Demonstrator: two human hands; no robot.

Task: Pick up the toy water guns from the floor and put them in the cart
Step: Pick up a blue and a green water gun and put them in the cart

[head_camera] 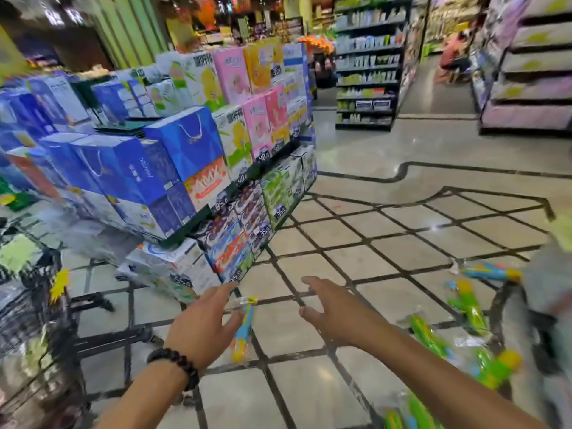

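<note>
Head view: both hands reach out over the tiled floor, fingers spread, holding nothing. The left hand hovers just beside a blue-and-yellow water gun; the right hand is nearby. More water guns lie scattered at the floor's right edge. The wire cart stands at far left.

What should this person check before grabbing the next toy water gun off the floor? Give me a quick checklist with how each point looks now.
1. Left hand free: ok, fingers straight, holding nothing.
2. Right hand free: ok, open and empty.
3. Target in reach: ok, a blue and yellow water gun lies on the floor just beside the left hand.
4. More guns left: ok, green water guns lie to the right.
5. Cart nearby: ok, at the left edge.
6. Room in cart: cannot tell, blurred.
</note>
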